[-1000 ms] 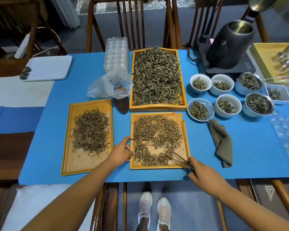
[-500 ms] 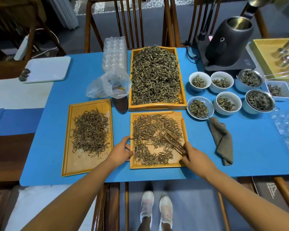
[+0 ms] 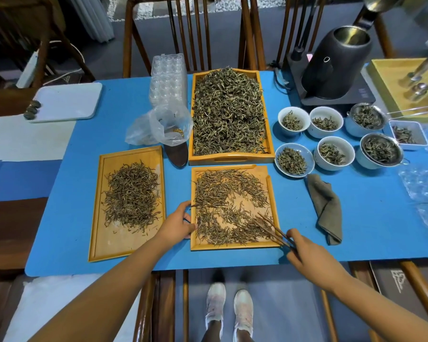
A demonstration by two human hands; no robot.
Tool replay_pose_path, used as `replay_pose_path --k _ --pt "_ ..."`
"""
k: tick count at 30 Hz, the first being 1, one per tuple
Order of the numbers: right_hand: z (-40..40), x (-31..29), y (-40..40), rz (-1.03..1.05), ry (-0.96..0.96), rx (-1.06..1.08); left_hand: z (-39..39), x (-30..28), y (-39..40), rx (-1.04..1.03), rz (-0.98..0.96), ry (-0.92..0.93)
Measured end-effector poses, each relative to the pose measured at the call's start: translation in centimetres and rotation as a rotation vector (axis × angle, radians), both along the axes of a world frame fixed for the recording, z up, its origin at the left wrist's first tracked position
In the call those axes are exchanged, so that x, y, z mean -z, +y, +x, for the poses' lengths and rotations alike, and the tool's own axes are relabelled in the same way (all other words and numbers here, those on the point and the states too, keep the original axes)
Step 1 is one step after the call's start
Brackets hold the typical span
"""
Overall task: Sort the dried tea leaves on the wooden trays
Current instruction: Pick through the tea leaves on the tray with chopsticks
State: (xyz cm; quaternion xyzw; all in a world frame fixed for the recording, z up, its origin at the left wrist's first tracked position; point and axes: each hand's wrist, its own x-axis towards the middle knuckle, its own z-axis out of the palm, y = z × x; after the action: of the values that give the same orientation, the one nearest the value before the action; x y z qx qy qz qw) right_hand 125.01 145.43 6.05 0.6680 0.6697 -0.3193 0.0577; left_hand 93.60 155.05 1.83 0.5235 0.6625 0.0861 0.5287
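Observation:
Three wooden trays of dried tea leaves lie on the blue mat. The near middle tray [image 3: 274, 208] holds a thin curved spread of leaves [image 3: 223, 191]. My left hand [image 3: 179, 222] grips its left rim. My right hand [image 3: 307, 253] holds wooden tongs [image 3: 269, 227] whose tips rest in the leaves at the tray's near right corner. The left tray [image 3: 101, 240] carries a loose pile [image 3: 131, 193]. The far tray [image 3: 231, 159] is heaped full of leaves [image 3: 229, 109].
Several white bowls of tea [image 3: 292, 159] and two strainers [image 3: 381, 149] stand at the right, with a grey cloth [image 3: 328, 206] in front. A black kettle [image 3: 336, 62] sits at the back right. A plastic bag [image 3: 158, 127], clear blister trays [image 3: 168, 80] and a white board [image 3: 64, 101] are at the left.
My right hand with the tongs moved up into the tray's middle right, then drew back toward the near right corner. My left hand stayed on the tray's left rim.

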Motion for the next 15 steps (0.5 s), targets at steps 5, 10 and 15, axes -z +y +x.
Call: replay_pose_path --k 5,10,15 --pt "0.8 -0.3 -0.6 -0.011 0.001 -0.048 0.1 -0.1 0.0 0.022 0.018 0.022" --pt "0.9 -0.4 -0.8 -0.042 -0.057 -0.073 0.0 -0.1 0.0 0.01 0.007 0.02" --pt "-2.4 -1.2 1.0 0.039 0.024 -0.065 0.0 0.0 0.1 0.002 0.003 0.01"
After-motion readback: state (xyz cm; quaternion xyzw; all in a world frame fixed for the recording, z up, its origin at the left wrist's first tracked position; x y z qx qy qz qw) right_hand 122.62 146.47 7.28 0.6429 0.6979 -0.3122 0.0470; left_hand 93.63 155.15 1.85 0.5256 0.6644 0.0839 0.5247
